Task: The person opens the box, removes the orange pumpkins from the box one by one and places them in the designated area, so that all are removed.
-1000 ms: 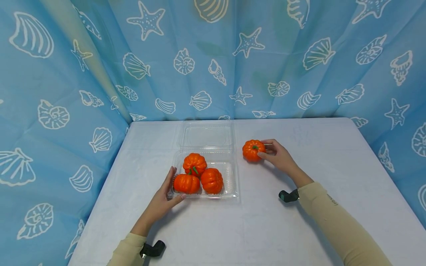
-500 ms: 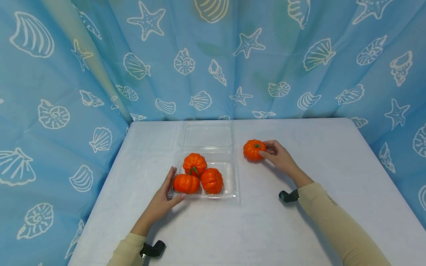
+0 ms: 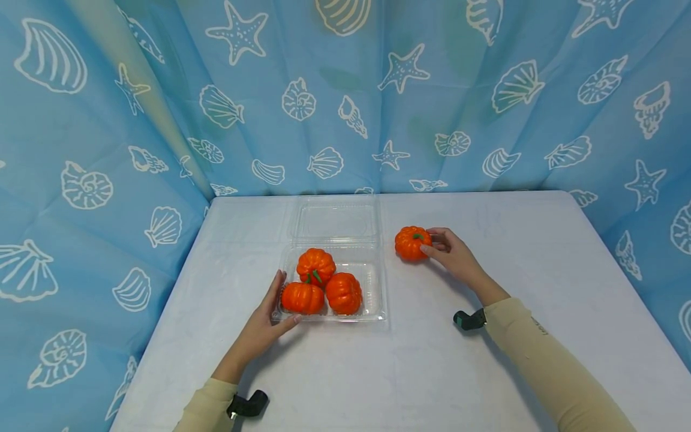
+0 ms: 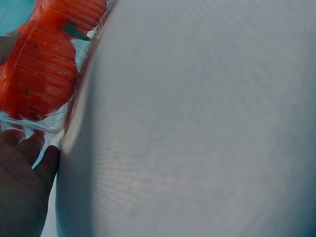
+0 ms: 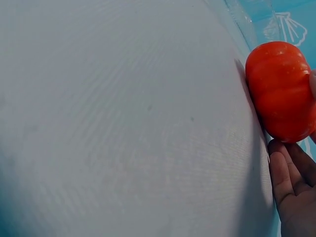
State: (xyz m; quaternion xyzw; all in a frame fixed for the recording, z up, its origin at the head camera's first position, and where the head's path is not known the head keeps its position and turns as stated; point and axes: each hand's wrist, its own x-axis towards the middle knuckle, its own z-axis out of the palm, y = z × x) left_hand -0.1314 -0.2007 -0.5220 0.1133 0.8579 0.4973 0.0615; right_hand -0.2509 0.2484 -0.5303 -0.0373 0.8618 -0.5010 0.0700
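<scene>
My right hand (image 3: 455, 257) holds a small orange toy pumpkin (image 3: 408, 245) with a green stem, thumb on its near side and fingers at its right. In the right wrist view the pumpkin (image 5: 277, 91) sits close over the white cloth, the fingers (image 5: 282, 173) at its lower end. To the left stands a clear plastic clamshell container (image 3: 372, 300) with its lid laid back. Three similar pumpkins (image 3: 344, 294) lie inside it. My left hand (image 3: 259, 329) rests at its front left corner, fingers extended along the side wall and thumb on the front rim.
The container's flat lid (image 3: 336, 219) reaches toward the back of the white-covered table (image 3: 432, 372). Behind it hangs a blue curtain (image 3: 345, 72) printed with shells and starfish. Dark wrist cameras (image 3: 468, 319) stick out from both sleeves.
The pumpkin in my right hand has turned slightly and shifted a little to the right, then stayed there. The left hand and the container have stayed in place.
</scene>
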